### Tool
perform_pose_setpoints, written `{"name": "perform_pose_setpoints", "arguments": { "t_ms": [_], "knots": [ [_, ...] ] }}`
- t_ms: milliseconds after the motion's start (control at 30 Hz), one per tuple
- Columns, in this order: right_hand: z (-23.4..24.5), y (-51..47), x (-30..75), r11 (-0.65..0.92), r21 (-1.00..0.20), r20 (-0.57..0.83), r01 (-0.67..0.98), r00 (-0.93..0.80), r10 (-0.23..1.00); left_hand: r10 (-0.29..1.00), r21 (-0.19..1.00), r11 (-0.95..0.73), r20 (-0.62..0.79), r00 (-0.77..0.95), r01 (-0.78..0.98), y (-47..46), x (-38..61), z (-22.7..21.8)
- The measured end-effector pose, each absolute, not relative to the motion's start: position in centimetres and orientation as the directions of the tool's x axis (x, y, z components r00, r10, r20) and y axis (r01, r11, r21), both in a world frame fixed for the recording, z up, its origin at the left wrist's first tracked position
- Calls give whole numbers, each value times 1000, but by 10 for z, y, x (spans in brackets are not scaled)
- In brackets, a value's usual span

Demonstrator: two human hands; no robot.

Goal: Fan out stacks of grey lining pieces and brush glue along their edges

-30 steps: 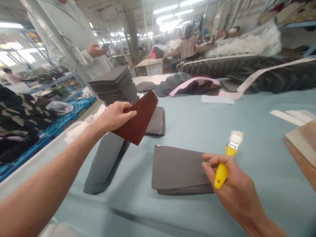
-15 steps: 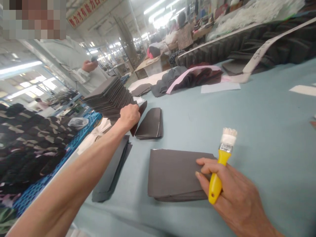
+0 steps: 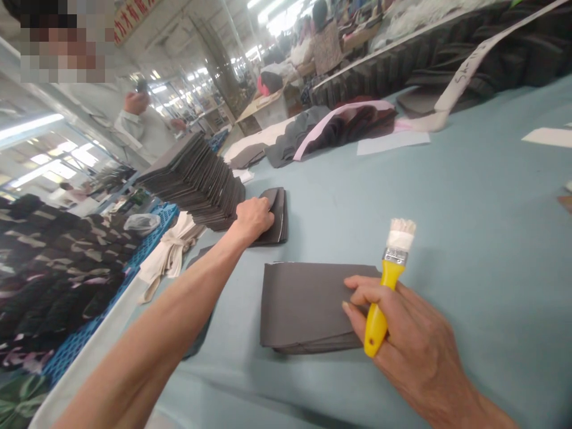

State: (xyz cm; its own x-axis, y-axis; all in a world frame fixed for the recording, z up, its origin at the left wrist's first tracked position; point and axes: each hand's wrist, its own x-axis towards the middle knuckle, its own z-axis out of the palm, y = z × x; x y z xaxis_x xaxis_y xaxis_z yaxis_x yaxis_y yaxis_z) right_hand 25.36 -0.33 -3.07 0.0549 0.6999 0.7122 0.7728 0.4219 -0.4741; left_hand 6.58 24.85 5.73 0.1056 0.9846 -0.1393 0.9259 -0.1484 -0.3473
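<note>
My left hand (image 3: 254,215) reaches out to a small pile of dark grey fabric pieces (image 3: 280,217). Its fingers are curled on one piece (image 3: 270,194) over the pile; the fingertips are hidden behind the knuckles. A yellow-handled paintbrush (image 3: 383,298) with pale bristles is held in my right hand (image 3: 411,330), bristles pointing up and away. The right fingertips rest on the right end of a flat stack of dark grey rectangular pieces (image 3: 308,304). Just left of the small pile rises a tall, leaning stack of similar dark pieces (image 3: 196,179).
Pale blue-green cloth covers the table (image 3: 469,226). Past my left forearm lie tied cream strips (image 3: 172,244) and a partly hidden dark pile (image 3: 196,342). Fabric bundles (image 3: 339,128) and paper slips (image 3: 393,143) are at the back. A person (image 3: 138,119) stands behind the tall stack.
My left hand has moved right from beside the tall stack onto the small pile, carrying a dark piece. The right hand keeps the brush on the flat stack. The view has shifted slightly.
</note>
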Motion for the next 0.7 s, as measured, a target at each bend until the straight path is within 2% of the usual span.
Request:
{"name": "perform_pose_setpoints", "arguments": {
  "t_ms": [167,300,500,600,700],
  "knots": [
    [-31,-4,255,413,-464,709,784,48,704,985,-255,-134,-143,100,958,246,62,52],
    [-34,-4,255,407,-458,696,791,35,717,982,-114,-156,-123,142,981,243,52,50],
    [-35,-5,254,368,-428,691,825,36,722,971,116,-241,19,240,964,233,10,58],
    [-34,-4,254,341,-413,682,845,38,730,966,137,-249,101,237,959,211,-22,51],
    [-35,-4,254,311,-395,661,864,33,750,951,93,-291,136,277,952,182,-50,31]
  ]
}}
